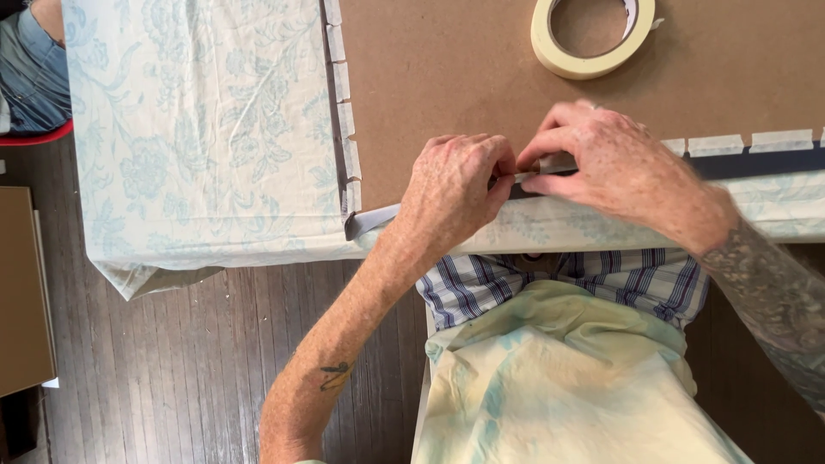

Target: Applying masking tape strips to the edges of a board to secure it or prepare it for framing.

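From the head view I see both my hands meeting at the near edge of a brown board (481, 77) that lies on the tabletop, over a pale blue floral cloth (206, 129). Between them is a short strip of masking tape (526, 176), right where the board's edge meets a dark band (756, 163) running along it. The strip sits directly under my fingertips, at the point where the two hands touch.

My left hand (455, 189) comes up from below, wrist bent, knuckles toward the camera, fingers curled in with the grip pressed together on the left end of the strip. My right hand (614, 167) reaches in from the right, forearm angled across the corner of the view, palm down, thumb and forefinger closed in a pinch on the strip's right end while the other fingers arch over the board.

More short tape pieces (748, 142) line the board's near edge to the right, and another row (344, 103) runs up its left edge. A roll of masking tape (593, 39) lies flat on the board beyond my hands, well apart from them. Dark wooden floor (172, 369) shows below the tabletop.
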